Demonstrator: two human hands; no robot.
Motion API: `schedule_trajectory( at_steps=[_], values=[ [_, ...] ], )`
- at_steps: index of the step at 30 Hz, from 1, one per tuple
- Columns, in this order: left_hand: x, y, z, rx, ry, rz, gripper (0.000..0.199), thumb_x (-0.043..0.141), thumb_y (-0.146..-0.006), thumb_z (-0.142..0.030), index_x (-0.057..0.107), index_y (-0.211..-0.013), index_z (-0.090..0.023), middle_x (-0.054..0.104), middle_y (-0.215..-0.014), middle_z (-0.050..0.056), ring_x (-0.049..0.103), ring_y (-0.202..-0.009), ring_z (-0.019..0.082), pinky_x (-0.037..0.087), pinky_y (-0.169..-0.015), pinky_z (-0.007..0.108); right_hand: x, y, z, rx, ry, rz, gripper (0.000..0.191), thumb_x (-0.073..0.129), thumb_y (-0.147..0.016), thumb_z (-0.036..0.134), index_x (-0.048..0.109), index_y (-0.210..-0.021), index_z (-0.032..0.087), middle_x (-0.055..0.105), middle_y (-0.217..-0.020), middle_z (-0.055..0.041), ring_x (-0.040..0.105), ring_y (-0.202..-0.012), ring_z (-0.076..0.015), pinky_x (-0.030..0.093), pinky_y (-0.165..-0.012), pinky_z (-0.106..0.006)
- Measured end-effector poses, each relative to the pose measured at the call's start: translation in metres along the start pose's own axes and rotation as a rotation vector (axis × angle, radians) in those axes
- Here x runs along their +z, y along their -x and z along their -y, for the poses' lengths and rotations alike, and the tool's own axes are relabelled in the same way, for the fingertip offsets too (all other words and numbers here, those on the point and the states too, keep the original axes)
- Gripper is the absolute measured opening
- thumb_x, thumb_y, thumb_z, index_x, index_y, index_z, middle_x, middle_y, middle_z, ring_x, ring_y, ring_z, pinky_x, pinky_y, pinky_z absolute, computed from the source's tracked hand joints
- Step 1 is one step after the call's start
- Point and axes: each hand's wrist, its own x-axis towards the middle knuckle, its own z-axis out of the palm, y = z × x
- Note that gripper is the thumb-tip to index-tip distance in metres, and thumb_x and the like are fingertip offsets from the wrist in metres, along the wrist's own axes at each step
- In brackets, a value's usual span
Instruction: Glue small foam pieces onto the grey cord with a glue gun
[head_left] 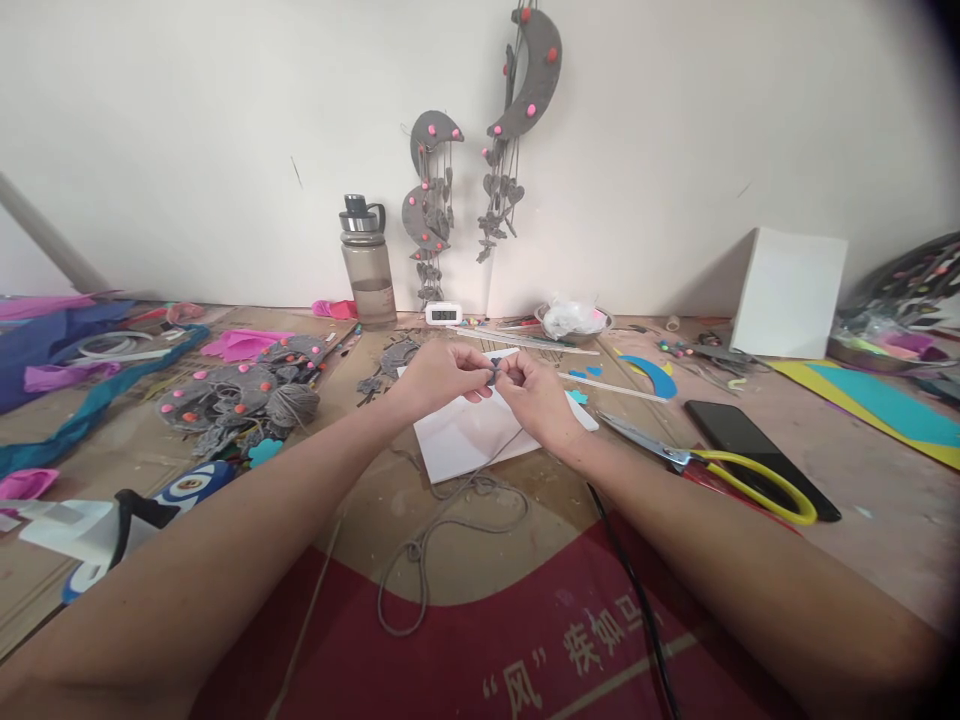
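Note:
Above a white sheet (457, 445), my left hand (442, 378) and my right hand (536, 398) meet with fingertips pinched on a small grey piece (493, 372). Its exact shape is mostly hidden by the fingers. A grey cord (427, 535) trails from near my right hand over the sheet and lies in loose loops on the cardboard in front. Grey cut shapes (397, 355) lie just behind my left hand.
Yellow-handled scissors (675, 455) and a black phone (757, 455) lie at the right. A bottle (369, 270), a small clock (443, 314) and a bowl (574, 320) stand along the wall. Grey crescents with a yarn ball (292, 403) and a glue gun (97, 530) are at the left.

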Motion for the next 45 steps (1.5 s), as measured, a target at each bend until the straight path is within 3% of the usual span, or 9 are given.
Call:
schedule_trajectory(
  at_steps=[5, 14, 20, 23, 29, 34, 37, 42, 45],
  values=[
    [0.002, 0.003, 0.001, 0.126, -0.186, -0.087, 0.009, 0.067, -0.071, -0.025, 0.071, -0.072, -0.017, 0.069, -0.06, 0.005, 0.063, -0.052, 0.015, 0.047, -0.05, 0.024, 0.001, 0.0, -0.002, -0.026, 0.015, 0.009, 0.009, 0.049, -0.075, 0.028, 0.053, -0.072, 0.02, 0.042, -0.06, 0.0046, 0.036, -0.058, -0.0114, 0.03, -0.057, -0.026],
    [-0.007, 0.0, 0.0, 0.117, -0.25, 0.006, 0.01, 0.065, -0.07, -0.026, 0.069, -0.068, -0.017, 0.069, -0.06, 0.005, 0.064, -0.052, 0.016, 0.043, -0.046, 0.023, 0.001, 0.003, 0.002, -0.053, 0.056, 0.033, 0.007, 0.049, -0.077, 0.026, 0.052, -0.072, 0.021, 0.042, -0.06, 0.0044, 0.038, -0.059, -0.0123, 0.031, -0.058, -0.027],
    [-0.008, -0.003, 0.012, 0.194, -0.259, -0.152, 0.005, 0.064, -0.068, -0.022, 0.068, -0.068, -0.018, 0.066, -0.056, 0.003, 0.059, -0.048, 0.013, 0.042, -0.046, 0.022, 0.002, 0.004, 0.004, 0.021, 0.001, 0.087, 0.019, 0.054, -0.079, 0.034, 0.055, -0.092, 0.02, 0.051, -0.066, 0.0038, 0.047, -0.062, -0.0134, 0.035, -0.06, -0.027],
    [-0.012, -0.006, 0.02, 0.205, -0.245, -0.25, 0.005, 0.062, -0.067, -0.02, 0.066, -0.066, -0.018, 0.065, -0.057, 0.002, 0.058, -0.049, 0.012, 0.042, -0.047, 0.022, 0.0, 0.003, 0.009, 0.01, -0.011, 0.141, 0.016, 0.053, -0.08, 0.035, 0.058, -0.082, 0.02, 0.056, -0.07, 0.0013, 0.049, -0.066, -0.0138, 0.036, -0.063, -0.028],
    [-0.024, -0.011, 0.03, 0.048, -0.1, -0.429, 0.006, 0.061, -0.068, -0.022, 0.063, -0.066, -0.016, 0.065, -0.06, 0.003, 0.056, -0.05, 0.012, 0.04, -0.046, 0.022, -0.019, 0.006, 0.049, -0.024, -0.111, 0.194, 0.024, 0.047, -0.087, 0.034, 0.064, -0.081, 0.02, 0.045, -0.055, 0.0037, 0.044, -0.058, -0.0128, 0.034, -0.057, -0.026],
    [-0.033, -0.011, 0.034, 0.017, 0.183, -0.572, 0.011, 0.063, -0.073, -0.023, 0.061, -0.066, -0.015, 0.059, -0.059, 0.0, 0.049, -0.05, 0.008, 0.035, -0.046, 0.021, -0.037, 0.035, 0.102, -0.214, -0.102, 0.244, 0.023, 0.044, -0.092, 0.031, 0.064, -0.087, 0.021, 0.052, -0.063, 0.0028, 0.049, -0.061, -0.0118, 0.037, -0.06, -0.026],
    [-0.036, -0.014, 0.038, -0.003, 0.372, -0.605, 0.012, 0.065, -0.074, -0.02, 0.06, -0.066, -0.014, 0.056, -0.056, -0.002, 0.046, -0.049, 0.006, 0.034, -0.046, 0.02, -0.035, 0.066, 0.123, -0.435, -0.028, 0.305, 0.02, 0.043, -0.094, 0.026, 0.062, -0.088, 0.022, 0.06, -0.077, 0.0009, 0.052, -0.069, -0.0113, 0.04, -0.063, -0.025],
    [-0.039, -0.026, 0.049, 0.045, 0.746, -0.614, 0.013, 0.068, -0.072, -0.014, 0.058, -0.065, -0.013, 0.058, -0.06, -0.001, 0.056, -0.059, 0.007, 0.047, -0.059, 0.02, -0.015, 0.106, 0.131, -1.078, 0.168, 0.533, 0.017, 0.049, -0.092, 0.025, 0.059, -0.08, 0.022, 0.064, -0.08, 0.0003, 0.053, -0.079, -0.0132, 0.043, -0.074, -0.027],
    [-0.039, -0.031, 0.052, 0.075, 0.908, -0.622, 0.013, 0.067, -0.072, -0.01, 0.057, -0.065, -0.013, 0.059, -0.062, -0.001, 0.058, -0.062, 0.007, 0.051, -0.067, 0.02, -0.018, 0.098, 0.129, -1.196, 0.075, 0.612, 0.018, 0.046, -0.095, 0.034, 0.059, -0.087, 0.023, 0.066, -0.087, 0.0005, 0.055, -0.086, -0.0108, 0.043, -0.082, -0.024]
  ],
)
